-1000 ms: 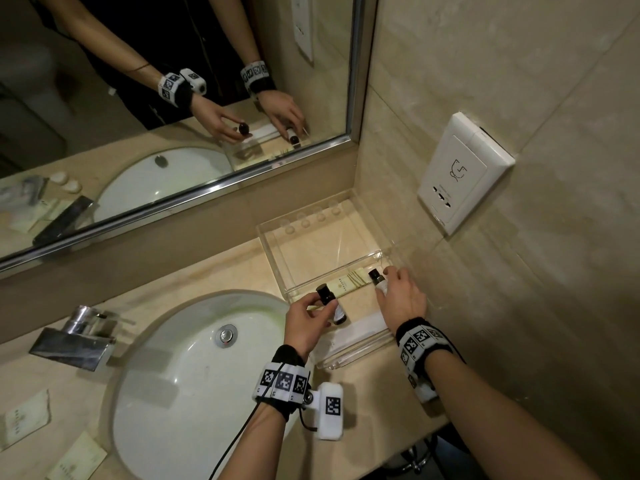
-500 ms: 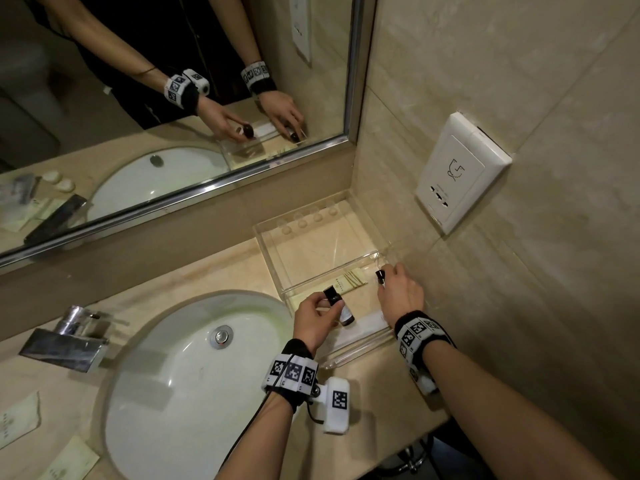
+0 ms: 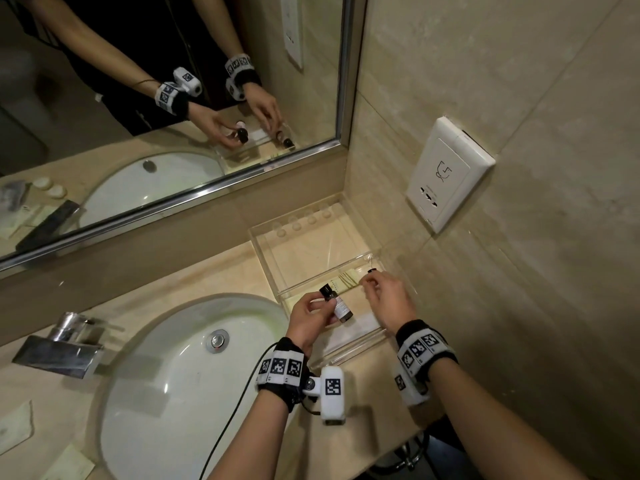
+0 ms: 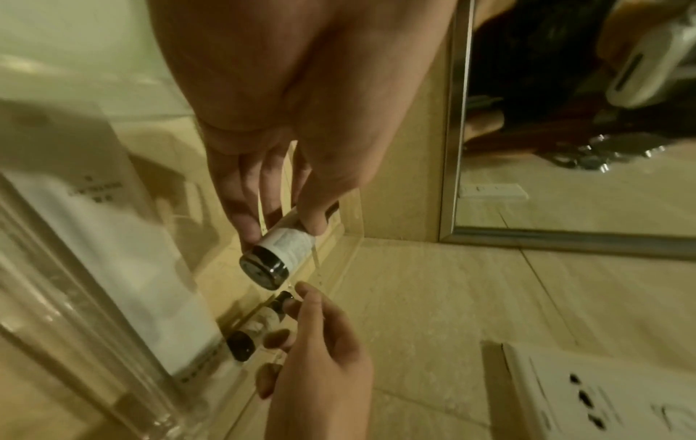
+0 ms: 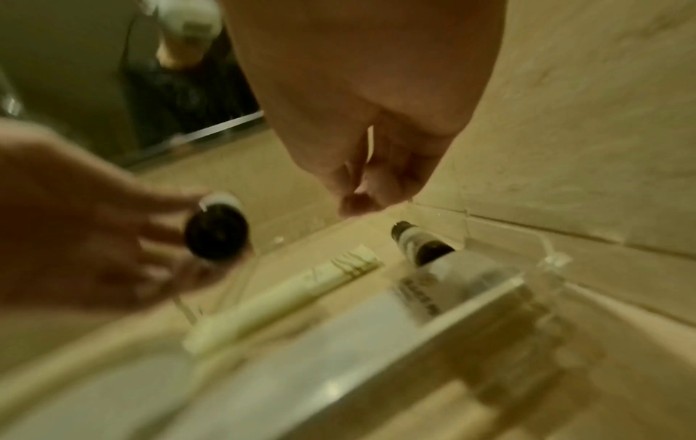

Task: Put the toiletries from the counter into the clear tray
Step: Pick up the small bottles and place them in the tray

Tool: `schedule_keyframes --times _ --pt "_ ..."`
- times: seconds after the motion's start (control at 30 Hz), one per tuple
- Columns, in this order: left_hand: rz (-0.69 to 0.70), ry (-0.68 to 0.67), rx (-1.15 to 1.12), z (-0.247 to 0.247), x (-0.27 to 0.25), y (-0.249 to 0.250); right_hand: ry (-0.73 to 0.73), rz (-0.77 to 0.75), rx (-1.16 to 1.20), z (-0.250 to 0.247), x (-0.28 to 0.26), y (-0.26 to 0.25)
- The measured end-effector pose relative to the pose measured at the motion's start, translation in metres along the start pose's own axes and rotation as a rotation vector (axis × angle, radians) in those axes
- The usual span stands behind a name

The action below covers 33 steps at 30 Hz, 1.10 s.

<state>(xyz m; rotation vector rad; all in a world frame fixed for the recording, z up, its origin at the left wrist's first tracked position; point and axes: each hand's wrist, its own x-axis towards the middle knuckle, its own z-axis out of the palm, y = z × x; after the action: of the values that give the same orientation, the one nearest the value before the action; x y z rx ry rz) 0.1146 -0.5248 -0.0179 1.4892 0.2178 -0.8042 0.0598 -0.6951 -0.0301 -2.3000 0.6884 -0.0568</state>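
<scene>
The clear tray [image 3: 266, 252] sits on the counter in the corner by the wall. Its near compartment holds a pale green tube [image 3: 346, 282] [image 5: 286, 294] and a white packet [image 3: 362, 325]. A small dark bottle [image 3: 371, 270] [image 5: 421, 248] lies at that compartment's right end. My right hand [image 3: 372, 289] [image 5: 361, 193] hovers just above this bottle with fingers loosely curled, apart from it. My left hand [image 3: 320, 306] [image 4: 278, 226] pinches a second black-capped bottle [image 3: 336, 304] [image 4: 278, 253] [image 5: 216, 235], tilted over the tray's near left part.
A white sink basin [image 3: 194, 375] lies left of the tray, with a chrome faucet [image 3: 62, 344] beyond it. Paper packets [image 3: 14, 424] lie on the counter at far left. A wall socket [image 3: 450, 171] is on the tiled wall right of the tray. The mirror runs behind.
My right hand has laid its bottle down at the tray's right end and let go of it. The left hand has kept its bottle, lowering it slightly over the tray.
</scene>
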Motion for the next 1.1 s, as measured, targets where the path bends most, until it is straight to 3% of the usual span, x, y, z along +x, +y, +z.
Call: schedule_keyframes --times 0.13,0.23,0.33,0.5,0.73,0.87,1.1 --pt "-0.049 -0.041 -0.061 0.0 0.002 0.003 -0.249 0.103 0.501 -0.004 -0.019 -0.012" --pt "-0.059 -0.055 -0.1 0.002 0.002 0.004 -0.386 0.132 0.62 -0.005 -0.025 -0.012" --pt "-0.051 -0.04 -0.12 0.007 0.001 0.004 -0.374 0.164 0.654 -0.007 -0.027 -0.011" --pt "-0.032 -0.008 -0.089 0.014 0.003 0.005 -0.23 0.051 0.418 -0.016 -0.029 -0.013" --pt "-0.047 -0.066 -0.081 0.014 0.006 0.004 -0.212 0.053 0.424 -0.02 -0.032 -0.012" --pt "-0.038 -0.072 -0.056 0.018 0.008 0.003 -0.204 0.121 0.344 -0.018 -0.028 -0.013" --pt "-0.047 -0.1 0.093 0.03 0.024 -0.008 0.009 0.29 0.012 0.007 -0.007 -0.002"
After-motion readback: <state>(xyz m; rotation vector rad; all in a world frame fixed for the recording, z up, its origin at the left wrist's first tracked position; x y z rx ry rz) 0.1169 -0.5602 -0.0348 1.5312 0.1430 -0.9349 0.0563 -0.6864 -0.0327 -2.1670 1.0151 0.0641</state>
